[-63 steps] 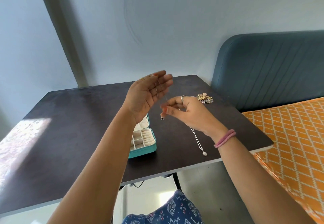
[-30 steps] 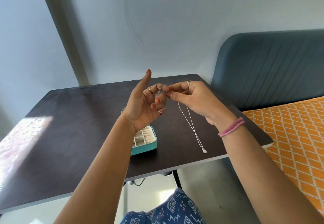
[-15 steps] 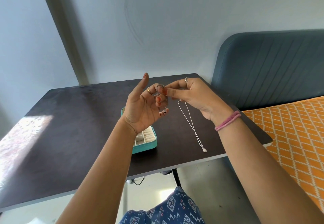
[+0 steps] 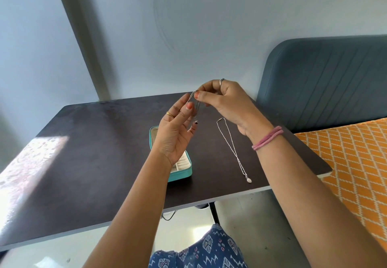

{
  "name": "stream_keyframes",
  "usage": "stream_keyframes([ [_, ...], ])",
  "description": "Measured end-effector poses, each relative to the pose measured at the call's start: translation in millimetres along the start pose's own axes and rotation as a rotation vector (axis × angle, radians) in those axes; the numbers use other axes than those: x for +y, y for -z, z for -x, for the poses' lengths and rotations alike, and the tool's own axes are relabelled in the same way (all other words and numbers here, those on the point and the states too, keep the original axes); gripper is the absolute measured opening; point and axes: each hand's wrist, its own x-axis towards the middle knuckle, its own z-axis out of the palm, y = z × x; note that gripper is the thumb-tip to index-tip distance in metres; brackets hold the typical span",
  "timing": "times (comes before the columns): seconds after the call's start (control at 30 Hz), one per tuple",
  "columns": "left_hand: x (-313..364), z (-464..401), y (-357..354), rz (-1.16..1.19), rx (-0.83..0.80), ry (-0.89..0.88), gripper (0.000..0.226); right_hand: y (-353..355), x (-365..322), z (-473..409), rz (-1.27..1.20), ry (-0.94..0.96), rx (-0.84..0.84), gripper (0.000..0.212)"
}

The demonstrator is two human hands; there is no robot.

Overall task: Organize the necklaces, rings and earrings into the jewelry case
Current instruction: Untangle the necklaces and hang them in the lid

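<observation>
**Folding a fine chain above the open case**

Your right hand (image 4: 225,102) pinches the top of a thin necklace (image 4: 196,108) between thumb and forefinger, held above the far middle of the table (image 4: 94,142). Your left hand (image 4: 174,135) stands palm-up just beside it, fingers loosely curled, the fingertips touching the hanging strands (whether they truly grip is not clear). Keep the pinch high so the doubled chain hangs straight, gather it in short even loops against the left fingers, and lower it into the jewelry case (image 4: 182,170) only once no slack swings free.

The held chain is silvery and very fine, with a small dark pendant (image 4: 196,122) at its low end. A second necklace (image 4: 234,152) lies stretched on the table to the right of the case, its pale pendant nearest you. The teal case sits open, partly hidden behind the left wrist.
</observation>
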Motion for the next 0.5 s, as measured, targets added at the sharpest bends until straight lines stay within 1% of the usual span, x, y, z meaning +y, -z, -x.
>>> stream_keyframes([
  [0.17,-1,-3,4,0.081,0.077,-0.023,0.037,-9,-1,-7,0.047,0.041,0.021,0.006],
  [0.27,-3,-6,10,0.066,0.108,-0.037,0.031,-13,-2,-12,0.068,0.047,0.019,0.009],
  [0.43,0,-9,24,0.026,0.145,-0.058,0.041,-17,-1,-19,0.221,0.085,-0.008,0.006],
  [0.5,1,-10,32,-0.009,0.194,-0.076,0.038,-20,0,-21,0.286,0.093,-0.02,0.006],
])
